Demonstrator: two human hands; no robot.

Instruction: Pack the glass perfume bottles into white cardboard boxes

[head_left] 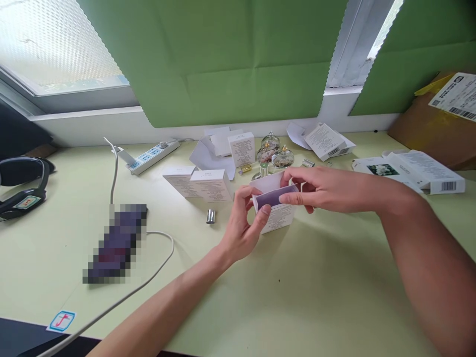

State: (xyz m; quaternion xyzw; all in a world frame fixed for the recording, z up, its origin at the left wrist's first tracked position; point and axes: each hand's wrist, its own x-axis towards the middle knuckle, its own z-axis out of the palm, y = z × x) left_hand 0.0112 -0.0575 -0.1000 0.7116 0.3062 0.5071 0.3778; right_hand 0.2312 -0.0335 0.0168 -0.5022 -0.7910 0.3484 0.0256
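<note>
Pale green tabletop (316, 297) under a window covered with green sheets (238, 64), pretty cluttered from where I'm watching. Everything below is placed off the small white box (278, 215), which sits open-topped about mid-tabletop with both hands on it.

Left hand (241, 228) has its grip closed around the box's left end, thumb on the near side and fingers curled over the rim. Right hand (320, 191) pinches the box's right end, forefinger laid along the front edge of the opening. The inside shows purple. Could be a lining or an insert, I honestly can't tell from this angle.

Just behind the box stand three round glass bottles (274, 151), with an upright white carton (241, 148) beside them. Left of the box lie two more white cartons (203, 184), and a small silver cap (210, 216) sits a bit nearer. Further left is a power strip (150, 156) and a white cable (156, 270). Off to the box's right are flat printed cartons (416, 171), and a brown cardboard parcel (427, 126) behind those.
</note>
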